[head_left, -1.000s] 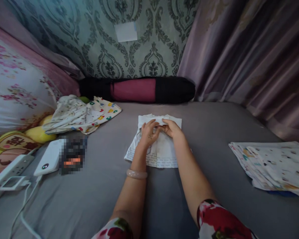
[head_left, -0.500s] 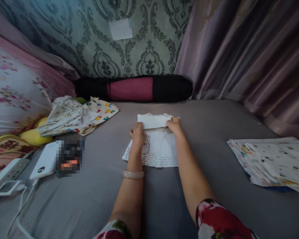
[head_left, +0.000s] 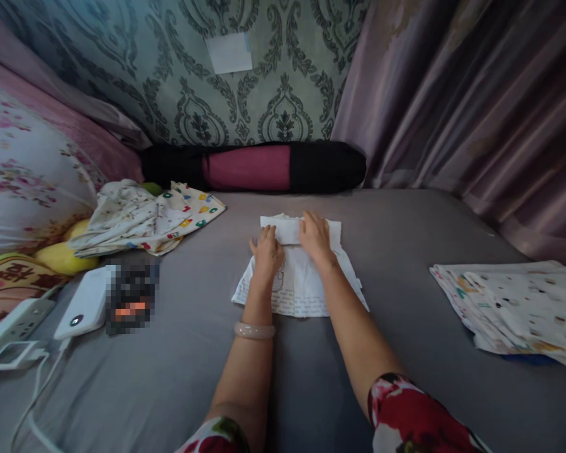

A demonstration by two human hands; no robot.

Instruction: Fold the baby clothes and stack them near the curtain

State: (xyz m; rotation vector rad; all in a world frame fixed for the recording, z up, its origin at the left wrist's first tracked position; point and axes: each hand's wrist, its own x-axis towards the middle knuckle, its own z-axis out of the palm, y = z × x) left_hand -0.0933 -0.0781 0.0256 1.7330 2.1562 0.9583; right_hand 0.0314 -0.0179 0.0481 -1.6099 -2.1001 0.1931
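Nearest you, your floral sleeves [head_left: 417, 412] come in from the bottom, and a pale bangle [head_left: 255, 330] circles your left wrist. To your left, white cables [head_left: 38, 384] run by a white power strip [head_left: 16, 324]; just beyond lies a white power bank [head_left: 85, 303], with a pixelated dark object [head_left: 131, 299] right beside it.

In front of you, the white printed garment [head_left: 306, 286] lies on the gray sheet [head_left: 193, 352], between your arms and centered ahead of you. Lines of print cross its near end, and a plain white band is folded over at its far end. Your left hand [head_left: 266, 253] rests on the left side of that band, thumb spread away from the fingers. Your right hand [head_left: 316, 238] lies palm down across the band right of its middle, fingers extended and close together. Neither hand is closed into a fist; whether your fingertips pinch any cloth, you cannot tell from here.

Well apart on your right sits a stack of folded patterned cloths [head_left: 523, 308]. On the left, crumpled printed cloths [head_left: 136, 217] lie against yellow plush shapes [head_left: 66, 259]. Farther back, a long black and maroon bag [head_left: 248, 168] stretches along the damask wallpaper [head_left: 283, 113], where a white paper [head_left: 230, 53] hangs, with a mauve curtain [head_left: 405, 107] to the right.
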